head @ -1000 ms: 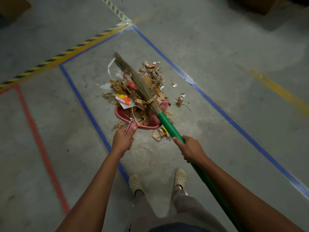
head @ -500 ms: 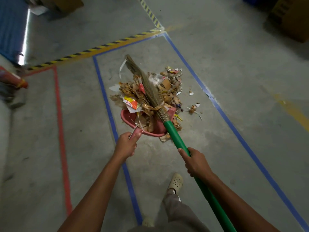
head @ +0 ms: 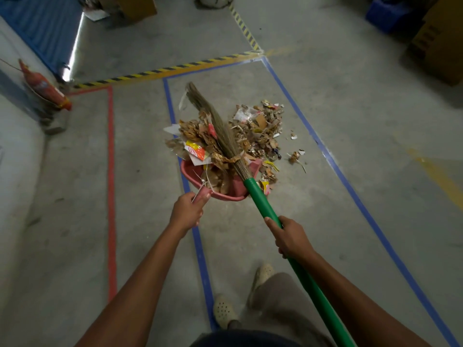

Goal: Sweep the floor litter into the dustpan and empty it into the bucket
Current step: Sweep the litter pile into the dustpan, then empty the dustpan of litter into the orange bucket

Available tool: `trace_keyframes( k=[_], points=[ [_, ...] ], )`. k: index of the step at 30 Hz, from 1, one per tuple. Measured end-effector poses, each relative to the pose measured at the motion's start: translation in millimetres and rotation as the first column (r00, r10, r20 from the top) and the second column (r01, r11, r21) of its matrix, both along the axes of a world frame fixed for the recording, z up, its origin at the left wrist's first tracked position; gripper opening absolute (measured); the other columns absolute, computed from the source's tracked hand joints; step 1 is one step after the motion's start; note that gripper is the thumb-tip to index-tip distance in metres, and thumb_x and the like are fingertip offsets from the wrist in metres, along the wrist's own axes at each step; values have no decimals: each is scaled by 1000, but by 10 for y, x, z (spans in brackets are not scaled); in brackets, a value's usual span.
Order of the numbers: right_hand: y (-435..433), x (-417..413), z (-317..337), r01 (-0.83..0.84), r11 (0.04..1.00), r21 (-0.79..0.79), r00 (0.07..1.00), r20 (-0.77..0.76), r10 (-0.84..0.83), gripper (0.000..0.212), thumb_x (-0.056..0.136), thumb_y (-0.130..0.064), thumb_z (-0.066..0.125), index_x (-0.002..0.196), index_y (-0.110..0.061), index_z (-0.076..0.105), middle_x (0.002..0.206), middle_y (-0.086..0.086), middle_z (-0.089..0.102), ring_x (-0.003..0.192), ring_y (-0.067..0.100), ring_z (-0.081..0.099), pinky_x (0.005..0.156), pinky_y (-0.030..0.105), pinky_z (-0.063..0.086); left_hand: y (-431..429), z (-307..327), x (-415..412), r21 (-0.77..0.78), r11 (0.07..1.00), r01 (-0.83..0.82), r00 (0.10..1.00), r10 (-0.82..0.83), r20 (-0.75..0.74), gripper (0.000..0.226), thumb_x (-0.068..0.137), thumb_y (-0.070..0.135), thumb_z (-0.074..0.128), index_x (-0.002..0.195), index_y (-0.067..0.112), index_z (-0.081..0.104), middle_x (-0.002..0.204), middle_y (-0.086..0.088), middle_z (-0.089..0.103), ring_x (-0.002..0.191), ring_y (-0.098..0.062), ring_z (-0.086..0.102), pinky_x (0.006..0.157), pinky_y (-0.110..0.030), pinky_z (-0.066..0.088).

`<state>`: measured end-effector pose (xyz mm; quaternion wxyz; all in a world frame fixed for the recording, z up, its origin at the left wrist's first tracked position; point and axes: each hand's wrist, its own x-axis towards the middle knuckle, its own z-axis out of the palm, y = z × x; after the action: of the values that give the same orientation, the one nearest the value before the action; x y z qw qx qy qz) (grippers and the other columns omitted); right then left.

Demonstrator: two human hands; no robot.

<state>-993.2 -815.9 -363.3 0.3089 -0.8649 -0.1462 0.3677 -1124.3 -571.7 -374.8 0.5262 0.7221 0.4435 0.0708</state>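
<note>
I'm looking at a smooth, faintly glossy green plastic broom handle [head: 260, 201], dry straw bristles [head: 215, 126], a pink plastic dustpan [head: 186, 172], and litter [head: 260, 126] of crumpled paper, torn cardboard and shiny wrappers, lying on a matt, rough concrete floor [head: 325, 221].

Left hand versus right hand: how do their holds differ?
The left hand grips the pink dustpan by its short handle; the right hand grips the green broom handle. The left hand sits close to the litter; the right hand sits farther back. Both curl round a handle.
</note>
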Motion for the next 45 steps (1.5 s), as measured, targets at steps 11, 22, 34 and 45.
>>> trace_keyframes(
  k=[11,22,34,45],
  points=[
    [-319,-511,115,-229,972,50,973,16,229,34,100,-50,50,100,-17,58,72,5,61,53,15,59,46,24,51,-773,272,-1003,38,967,-251,968,250,37,37,96,44,61,78,12,55,58,-6,55,41,-14,47,41,-26,38],
    [-480,-1212,125,-508,858,82,861,3,509,33,99,-51,52,94,-18,57,68,5,60,47,13,57,45,26,54,-1529,378,-2275,20,845,-535,845,534,29,55,92,53,63,85,-1,56,57,-7,53,40,-14,44,38,-25,34],
    [-263,-2787,128,-784,614,87,619,40,785,41,98,-54,51,96,-14,59,70,9,60,51,21,61,50,36,58,-2188,421,-4214,117,622,-774,626,780,0,46,94,49,63,70,10,51,55,-7,56,37,-15,47,39,-26,38],
    [-185,-4676,68,-892,452,31,452,6,892,38,100,-50,51,96,-12,56,69,7,60,45,14,56,43,25,50,-2628,155,-6257,62,486,-872,488,873,11,42,93,48,64,76,10,55,54,-2,57,41,-17,49,46,-29,41]
  ],
)
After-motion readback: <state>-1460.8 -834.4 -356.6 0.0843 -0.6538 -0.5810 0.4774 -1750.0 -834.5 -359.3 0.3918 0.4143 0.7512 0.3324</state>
